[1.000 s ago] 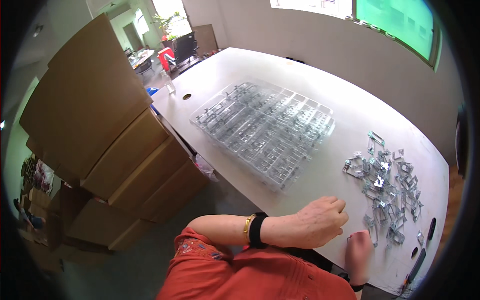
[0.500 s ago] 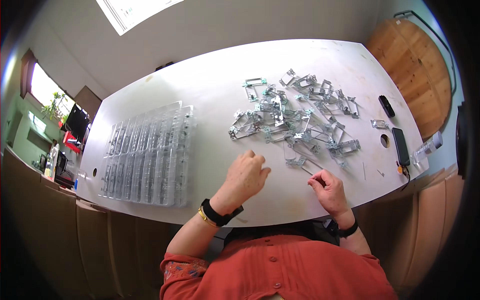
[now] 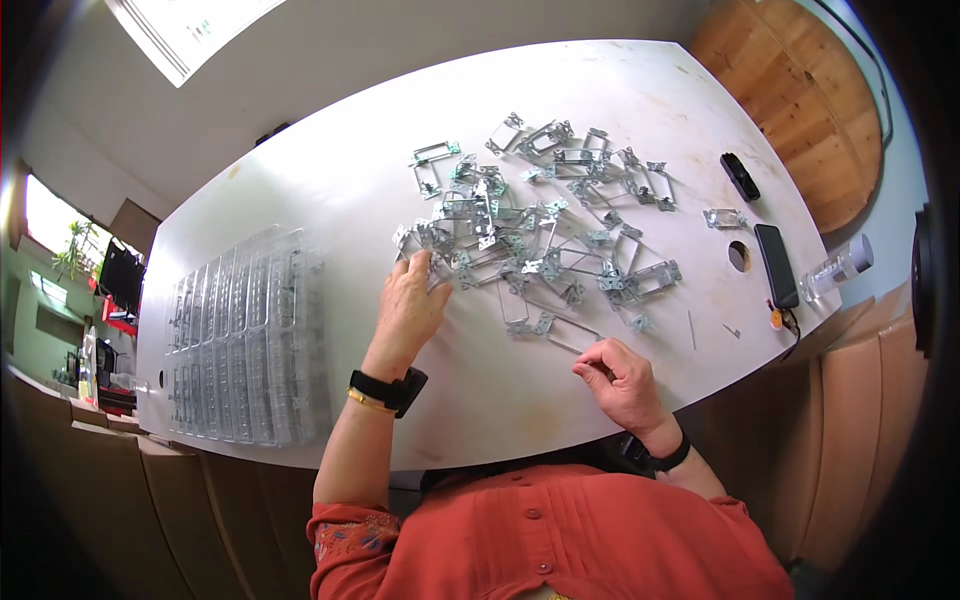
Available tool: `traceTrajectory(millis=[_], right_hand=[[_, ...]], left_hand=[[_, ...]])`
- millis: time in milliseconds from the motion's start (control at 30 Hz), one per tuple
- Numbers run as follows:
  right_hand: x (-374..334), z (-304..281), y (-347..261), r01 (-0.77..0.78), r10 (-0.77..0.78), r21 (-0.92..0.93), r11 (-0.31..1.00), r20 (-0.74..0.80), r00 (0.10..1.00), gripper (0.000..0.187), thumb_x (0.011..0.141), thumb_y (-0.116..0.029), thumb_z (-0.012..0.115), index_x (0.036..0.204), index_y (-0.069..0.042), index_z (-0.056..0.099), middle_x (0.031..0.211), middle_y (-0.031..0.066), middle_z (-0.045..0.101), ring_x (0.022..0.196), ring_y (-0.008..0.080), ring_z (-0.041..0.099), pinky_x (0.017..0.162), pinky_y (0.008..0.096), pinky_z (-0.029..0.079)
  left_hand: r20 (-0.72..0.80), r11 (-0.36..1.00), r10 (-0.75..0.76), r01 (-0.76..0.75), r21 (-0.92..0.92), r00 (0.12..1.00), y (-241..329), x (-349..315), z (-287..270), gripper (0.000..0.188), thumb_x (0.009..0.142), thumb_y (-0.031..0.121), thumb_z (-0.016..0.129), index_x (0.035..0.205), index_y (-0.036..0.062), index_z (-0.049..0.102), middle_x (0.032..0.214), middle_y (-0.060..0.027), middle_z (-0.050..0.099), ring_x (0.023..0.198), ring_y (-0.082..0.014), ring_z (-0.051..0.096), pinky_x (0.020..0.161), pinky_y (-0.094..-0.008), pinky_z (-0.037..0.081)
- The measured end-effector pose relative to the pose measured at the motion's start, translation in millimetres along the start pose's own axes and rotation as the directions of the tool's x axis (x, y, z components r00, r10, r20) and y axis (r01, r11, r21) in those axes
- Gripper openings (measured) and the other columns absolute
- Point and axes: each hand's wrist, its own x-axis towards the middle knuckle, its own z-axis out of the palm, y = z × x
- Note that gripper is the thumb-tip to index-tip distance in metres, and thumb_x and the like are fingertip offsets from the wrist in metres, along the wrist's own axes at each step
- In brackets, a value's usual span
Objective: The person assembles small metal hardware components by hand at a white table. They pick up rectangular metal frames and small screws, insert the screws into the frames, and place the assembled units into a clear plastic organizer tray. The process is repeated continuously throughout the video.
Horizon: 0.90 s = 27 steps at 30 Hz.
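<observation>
My left hand (image 3: 408,305) reaches to the left edge of a pile of thin metal frames (image 3: 540,240), its fingers stretched out over one frame and the thumb apart. Part of that frame is hidden under the fingers. Silvery bracket plates joined by slim rods make up the frames, which lie tangled together. To the right, my right hand (image 3: 622,385) hangs low over the table with thumb and fingertips pinched together. What the pinch holds, if anything, cannot be made out. Close by its fingertips is the rod end of a loose frame (image 3: 570,333).
Clear plastic compartment trays (image 3: 245,340) are stacked on the white table (image 3: 350,170) at left. A phone (image 3: 777,265), a black object (image 3: 740,177), a single bracket frame (image 3: 725,218), a plastic bottle (image 3: 838,266) and a table hole (image 3: 739,256) are at right.
My left hand has moved forward and left from above the bare tabletop to the pile's left edge. The right hand stays pinched near the same rod. The view has shifted to the right.
</observation>
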Motion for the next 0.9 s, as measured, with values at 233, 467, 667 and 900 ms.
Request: traceTrajectory(millis=[233,467,667,900], right_hand=[[2.1,-5.9,6.7,0.001,-0.001,-0.004,1.000,-0.030,1.000,0.014,0.096,-0.005,0.084,0.100,-0.006,0.071,0.091,0.0092,0.071,0.074,0.0228,0.069,0.066,0.0350,0.054],[-1.6,-10.3,14.2,0.011,-0.010,0.005,1.000,-0.120,0.993,0.014,0.097,-0.007,0.083,0.103,-0.007,0.071,0.096,0.0085,0.072,0.080,0.0250,0.072,0.070,0.0367,0.056],[-1.4,-3.9,17.5,0.066,-0.080,-0.075,0.995,-0.189,0.979,0.013,0.097,-0.011,0.082,0.103,-0.008,0.070,0.119,0.0104,0.074,0.091,0.0296,0.075,0.078,0.0398,0.061],[-2.4,9.0,13.0,0.101,-0.107,-0.097,0.990,-0.055,0.993,0.017,0.094,-0.009,0.084,0.102,-0.007,0.069,0.117,0.0113,0.075,0.098,0.0337,0.075,0.083,0.0422,0.060]], left_hand=[[-0.005,0.957,0.155,-0.151,-0.248,0.988,26.2,-35.4,12.6,0.031,0.099,0.001,0.066,0.130,0.0031,0.064,0.102,-0.0227,0.071,0.089,-0.0376,0.071,0.084,-0.0437,0.057],[-0.076,0.985,0.130,-0.138,-0.106,0.989,18.4,-54.8,19.4,0.029,0.100,-0.002,0.065,0.129,-0.0017,0.064,0.090,-0.0199,0.069,0.080,-0.0334,0.069,0.077,-0.0435,0.056],[0.006,0.981,-0.031,0.031,-0.189,1.000,28.5,-72.2,22.0,0.035,0.101,0.005,0.066,0.136,-0.0022,0.063,0.088,-0.0119,0.066,0.076,-0.0218,0.063,0.071,-0.0375,0.053],[-0.011,0.892,-0.110,0.094,-0.443,0.994,31.1,-83.2,22.5,0.032,0.105,0.002,0.063,0.137,-0.0010,0.064,0.091,-0.0054,0.067,0.075,-0.0111,0.061,0.068,-0.0298,0.051]])
